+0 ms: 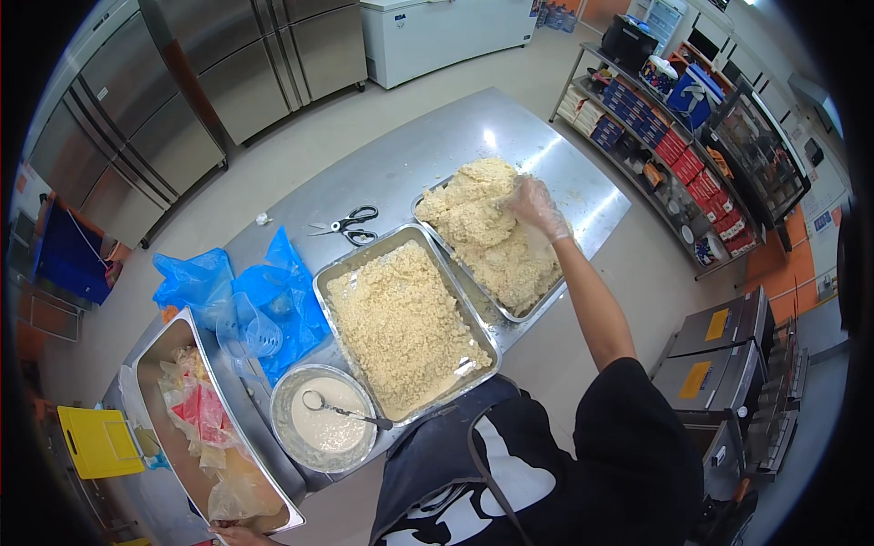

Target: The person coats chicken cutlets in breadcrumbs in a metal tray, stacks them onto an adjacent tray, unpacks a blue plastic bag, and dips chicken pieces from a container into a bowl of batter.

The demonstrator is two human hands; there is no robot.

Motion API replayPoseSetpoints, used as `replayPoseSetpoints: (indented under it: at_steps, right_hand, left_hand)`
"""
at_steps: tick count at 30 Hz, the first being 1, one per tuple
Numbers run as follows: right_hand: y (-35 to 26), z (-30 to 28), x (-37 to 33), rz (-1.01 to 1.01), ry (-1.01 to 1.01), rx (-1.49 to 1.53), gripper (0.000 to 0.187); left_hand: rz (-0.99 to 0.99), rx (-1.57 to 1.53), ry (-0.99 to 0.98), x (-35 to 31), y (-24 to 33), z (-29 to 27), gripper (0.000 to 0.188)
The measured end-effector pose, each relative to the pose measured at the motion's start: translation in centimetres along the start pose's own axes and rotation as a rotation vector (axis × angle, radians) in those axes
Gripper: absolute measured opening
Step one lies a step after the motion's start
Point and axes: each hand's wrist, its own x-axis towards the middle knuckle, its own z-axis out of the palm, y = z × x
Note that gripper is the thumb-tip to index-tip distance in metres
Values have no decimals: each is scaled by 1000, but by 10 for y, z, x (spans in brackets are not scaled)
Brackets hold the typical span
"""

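My right hand (537, 207), in a clear plastic glove, is at the right side of a heap of crumb-coated pieces (487, 214) on the far metal tray. Its fingers bend down onto one coated piece, and their tips are partly hidden. At the lower left edge, my left hand (238, 535) is cut off by the frame; its fingers close on the near end of a deep steel pan (289, 514). Plastic bags (202, 414) and some brownish liquid lie in that pan. Between my hands, a second metal tray (490, 338) holds loose pale crumbs (401, 323).
A bowl of pale batter (323, 428) with a ladle (341, 411) stands by the near tray. Blue plastic bags (296, 309), a clear measuring jug (250, 332) and black-handled scissors (346, 226) lie on the steel table (382, 168). A loaded shelf (628, 150) stands far right.
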Motion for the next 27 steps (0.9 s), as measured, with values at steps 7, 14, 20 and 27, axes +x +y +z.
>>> replayPoseSetpoints:
  at_steps: [7,14,20,27]
  right_hand:
    - [-34,-45,0,256,-279,-207,55]
    - [-68,-26,-16,-211,-92,-525,67]
    - [-71,-23,-32,-274,-174,-479,73]
    - [-54,0,-42,-307,-247,-570,71]
  left_hand:
    - [1,11,29,-2,0,-7,46]
    - [17,19,84,-7,4,-8,40]
    - [-12,-35,39,-1,4,-5,47]
    - [-34,-87,-9,2,6,1,56]
